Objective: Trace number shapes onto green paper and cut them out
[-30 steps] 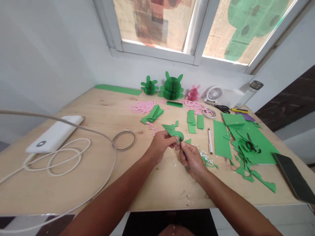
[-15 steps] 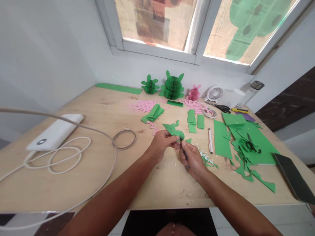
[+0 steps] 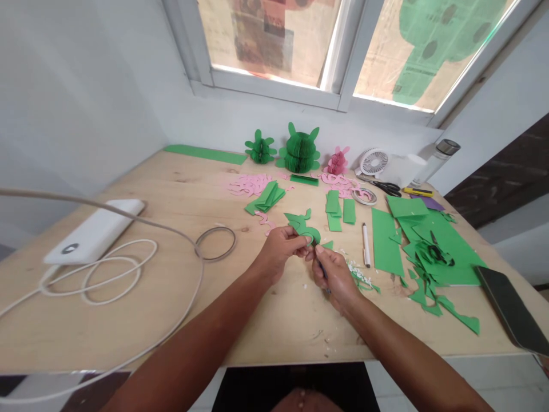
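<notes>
My left hand point(image 3: 279, 250) pinches a green paper cut-out point(image 3: 302, 226) with curved arms, holding it just above the wooden table point(image 3: 180, 189). My right hand point(image 3: 333, 274) is closed round a thin dark tool point(image 3: 322, 269) whose tip meets the cut-out's lower edge. White paper crumbs point(image 3: 358, 273) lie right of the hands.
Green sheets and scraps point(image 3: 429, 249), a pen point(image 3: 366, 237), folded green strips point(image 3: 266, 198), pink cut-outs point(image 3: 249, 184), tape rolls point(image 3: 215, 244), scissors point(image 3: 386, 187), a small fan point(image 3: 373, 162) and paper cacti point(image 3: 299, 150) lie beyond. A white power bank point(image 3: 92, 232) with cable is left, a phone point(image 3: 512, 312) right.
Almost nothing differs; both hands stay together on the cut-out, and the view has shifted only slightly.
</notes>
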